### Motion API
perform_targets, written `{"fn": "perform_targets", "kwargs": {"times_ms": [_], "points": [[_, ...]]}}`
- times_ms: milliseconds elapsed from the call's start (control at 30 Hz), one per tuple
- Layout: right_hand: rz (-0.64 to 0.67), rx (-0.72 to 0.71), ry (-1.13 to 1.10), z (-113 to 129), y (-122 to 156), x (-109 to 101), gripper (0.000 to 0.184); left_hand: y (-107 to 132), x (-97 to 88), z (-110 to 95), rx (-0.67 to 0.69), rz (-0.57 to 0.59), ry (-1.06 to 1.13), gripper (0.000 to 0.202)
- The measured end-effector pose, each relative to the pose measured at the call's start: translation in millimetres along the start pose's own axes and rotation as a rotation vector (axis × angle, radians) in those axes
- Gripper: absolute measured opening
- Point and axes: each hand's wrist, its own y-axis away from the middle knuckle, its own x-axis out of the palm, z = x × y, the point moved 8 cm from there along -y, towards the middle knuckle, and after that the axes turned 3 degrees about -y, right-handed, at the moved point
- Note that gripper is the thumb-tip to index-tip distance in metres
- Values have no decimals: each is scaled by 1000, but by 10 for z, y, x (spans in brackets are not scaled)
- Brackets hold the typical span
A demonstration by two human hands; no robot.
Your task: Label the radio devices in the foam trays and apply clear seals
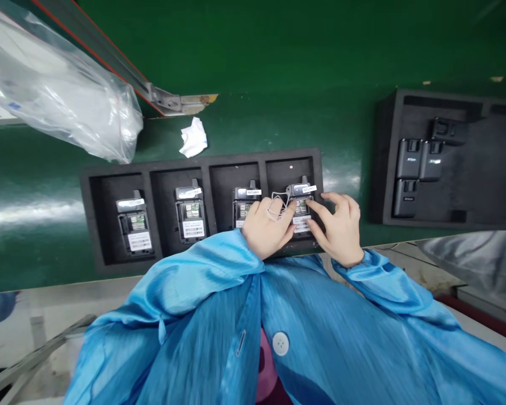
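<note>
A black foam tray lies on the green belt with a handheld device, back side up, in each of its compartments. Both hands work at the rightmost device. My left hand rests over the tray's near edge, fingers curled, with thin clear rubber bands looped round them. My right hand pinches at the device's open back with thumb and forefinger. What the fingertips hold is too small to see. Blue sleeves cover both arms.
A second black foam tray with black battery packs sits to the right. A crumpled white scrap lies behind the first tray. A clear plastic bag hangs at the upper left. The green conveyor belt runs across.
</note>
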Motion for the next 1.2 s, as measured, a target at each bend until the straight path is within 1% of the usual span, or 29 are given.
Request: {"fn": "perform_targets", "kwargs": {"times_ms": [67, 167, 267, 367, 433, 533, 633, 700, 767, 800, 867, 967, 1067, 1133, 1200], "points": [[-1, 3, 7, -11, 23, 6, 42, 59, -97, 73, 12, -34, 80, 44], [-5, 0, -4, -12, 44, 7, 43, 197, -315, 246, 12, -119, 286, 34], [-22, 3, -19, 1, 51, 3, 42, 374, -514, 480, -60, -199, 539, 22], [-25, 1, 3, 27, 47, 2, 42, 559, -600, 661, -116, -239, 804, 15], [-32, -2, 14, 44, 37, -10, 42, 664, -566, 729, -139, -215, 992, 17], [-43, -1, 25, 58, 19, -29, 41, 785, -431, 768, -174, -165, 1305, 28], [-60, -3, 26, 69, 19, -55, 41, 848, -308, 759, -179, -181, 1613, 34], [-137, -5, 11, 76, 48, -130, 38, 856, -254, 740, -161, -201, 1782, 35], [-225, -16, 8, 94, 99, -212, 31, 852, -212, 725, -159, -200, 1901, 36], [-241, -27, 15, 106, 124, -225, 28, 850, -191, 722, -169, -190, 1938, 37], [-207, -51, 45, 122, 161, -188, 25, 851, -163, 725, -192, -169, 1974, 39], [-123, -64, 88, 91, 193, -90, 29, 857, -145, 740, -213, -154, 1984, 40], [-78, -80, 92, 82, 185, -73, 31, 847, -102, 725, -248, -111, 2001, 44], [-84, -83, 55, 144, 145, -141, 30, 827, -74, 685, -253, -70, 2042, 48], [-148, -54, -49, 262, 78, -287, 28, 804, -46, 623, -242, -8, 2084, 52]]}}
